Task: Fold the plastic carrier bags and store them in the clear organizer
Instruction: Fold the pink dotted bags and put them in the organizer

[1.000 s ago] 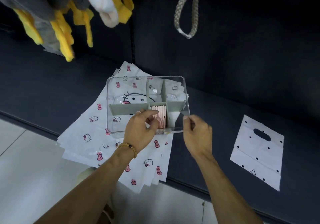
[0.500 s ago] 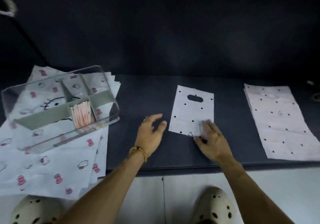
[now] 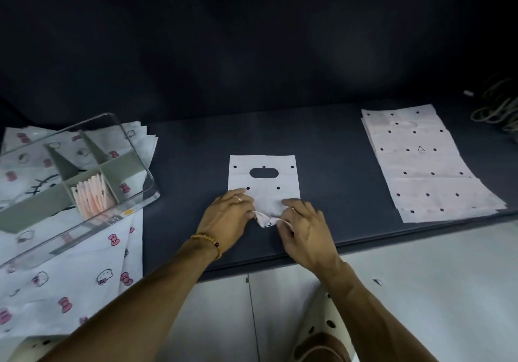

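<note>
Now that I have turned from the clear plastic organizer point(image 3: 75, 182) at my left, my left hand point(image 3: 227, 218) and right hand point(image 3: 304, 230) pinch the near edge of the small white black-dotted plastic carrier bag point(image 3: 265, 182) mid-surface, lifting it to begin folding.

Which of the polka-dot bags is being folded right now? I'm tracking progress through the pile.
The single dotted bag at the centre, its near edge lifted by the left hand and right hand. The dotted stack to the right lies flat, untouched.
</note>
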A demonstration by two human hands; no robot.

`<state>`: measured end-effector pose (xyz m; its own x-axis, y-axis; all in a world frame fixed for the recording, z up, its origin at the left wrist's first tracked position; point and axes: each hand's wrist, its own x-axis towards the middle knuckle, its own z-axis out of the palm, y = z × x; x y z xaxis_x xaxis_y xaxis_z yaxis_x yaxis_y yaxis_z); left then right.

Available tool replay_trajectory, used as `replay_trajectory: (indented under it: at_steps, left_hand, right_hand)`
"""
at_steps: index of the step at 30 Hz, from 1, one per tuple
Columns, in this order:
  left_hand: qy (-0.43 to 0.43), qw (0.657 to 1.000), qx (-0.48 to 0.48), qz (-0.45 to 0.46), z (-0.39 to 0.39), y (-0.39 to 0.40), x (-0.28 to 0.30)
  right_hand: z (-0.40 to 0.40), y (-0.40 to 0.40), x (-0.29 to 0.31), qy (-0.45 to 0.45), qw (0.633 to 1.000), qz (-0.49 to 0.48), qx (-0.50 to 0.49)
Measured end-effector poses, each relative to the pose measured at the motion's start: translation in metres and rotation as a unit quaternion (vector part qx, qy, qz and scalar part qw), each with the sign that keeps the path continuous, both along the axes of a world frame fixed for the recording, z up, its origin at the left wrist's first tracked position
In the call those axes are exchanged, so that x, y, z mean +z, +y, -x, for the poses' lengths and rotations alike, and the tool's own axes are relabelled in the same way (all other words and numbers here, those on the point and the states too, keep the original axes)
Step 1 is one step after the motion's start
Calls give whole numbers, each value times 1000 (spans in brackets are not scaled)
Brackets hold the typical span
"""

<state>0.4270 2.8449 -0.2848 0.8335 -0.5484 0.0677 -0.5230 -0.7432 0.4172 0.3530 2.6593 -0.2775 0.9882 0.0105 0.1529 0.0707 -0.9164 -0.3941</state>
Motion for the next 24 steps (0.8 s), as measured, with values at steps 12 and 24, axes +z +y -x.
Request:
replay_trajectory:
  at_steps: [12, 24]
  left_hand:
    - [302, 928, 132, 175, 39, 64, 32]
    - [219, 921, 319, 43, 32, 62, 17]
  right_hand:
    - [4, 26, 18, 213, 953, -191, -97]
    - [-11, 36, 3, 234, 933, -131, -240]
